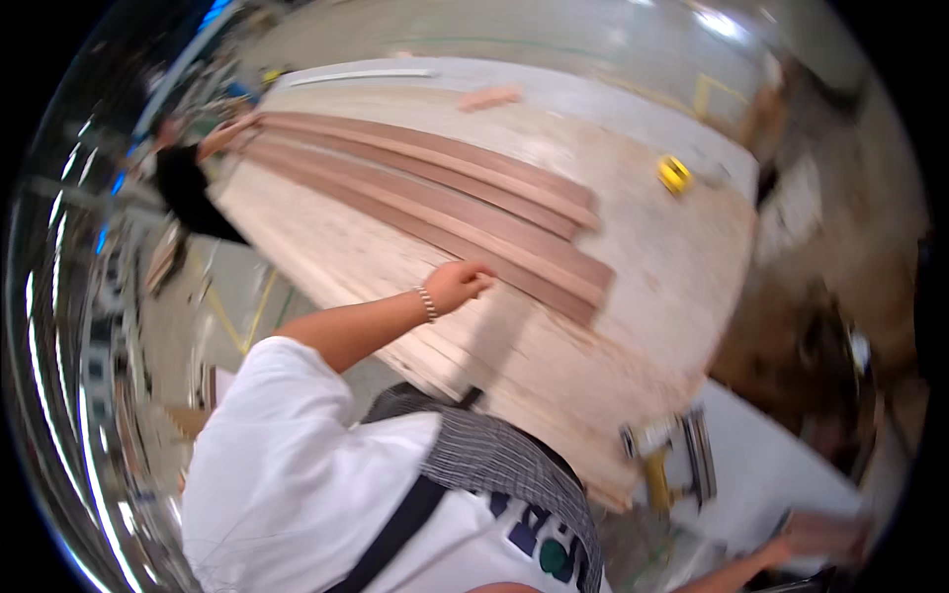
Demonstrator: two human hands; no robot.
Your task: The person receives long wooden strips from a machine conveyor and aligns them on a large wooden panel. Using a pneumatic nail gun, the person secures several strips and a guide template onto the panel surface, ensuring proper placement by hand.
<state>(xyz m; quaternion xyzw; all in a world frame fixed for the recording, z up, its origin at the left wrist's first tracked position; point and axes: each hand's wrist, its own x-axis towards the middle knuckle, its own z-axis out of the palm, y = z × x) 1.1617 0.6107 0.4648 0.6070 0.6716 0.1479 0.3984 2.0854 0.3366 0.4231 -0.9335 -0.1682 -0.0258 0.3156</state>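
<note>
My left hand [460,287], with a beaded bracelet at the wrist, hovers over the near side of the worktable [652,346]. Its fingers are curled in, and nothing shows in them. Just beyond it lie long reddish-brown wooden boards [435,222] with lighter raised strips along them, set side by side. Far to the lower right, my right hand [786,547] reaches out at the picture's rim, smeared by motion. It appears closed on the end of a flat brown wooden piece [835,536], whose outline is blurred.
A nail gun [672,465] rests near the table's right corner, beside a pale panel [761,465]. On the table are a yellow tape measure [674,175], a pinkish wood offcut [489,97] and a white strip [361,75]. Another person [193,188] touches the boards' far left end.
</note>
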